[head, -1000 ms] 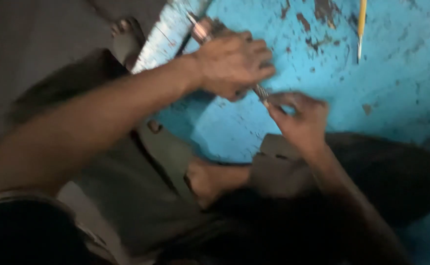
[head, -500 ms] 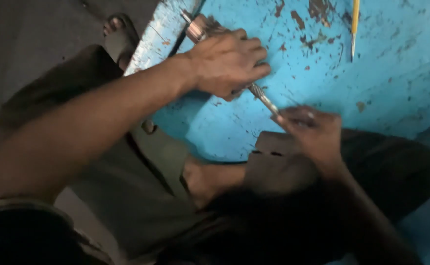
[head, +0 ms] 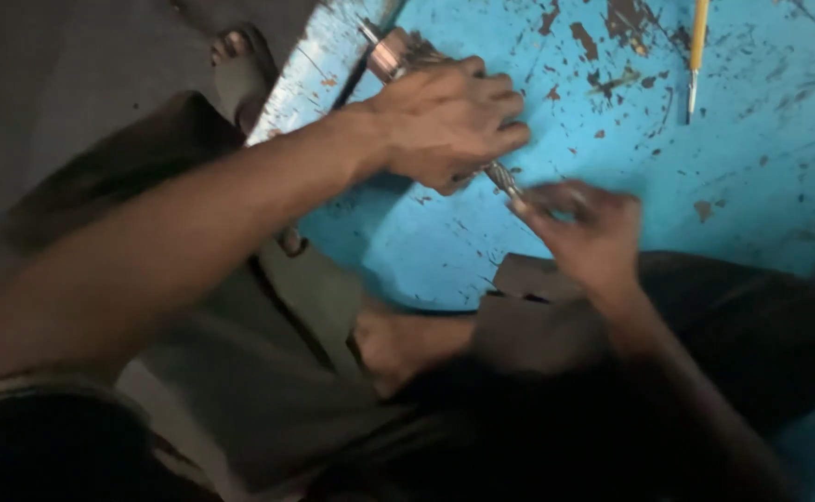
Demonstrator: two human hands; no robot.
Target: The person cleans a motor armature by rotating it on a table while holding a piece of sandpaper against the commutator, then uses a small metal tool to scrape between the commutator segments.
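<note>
Now both hands' fingers, left hand and right hand, pinch a metal tool.

right hand blurred; left hand hides tool.

Left hand grips metal tool; right hand pinches its tip.

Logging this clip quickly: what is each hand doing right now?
Left hand: closed around a metal tool.
Right hand: blurred, fingers at the tool's tip; grip cannot be told.
</note>
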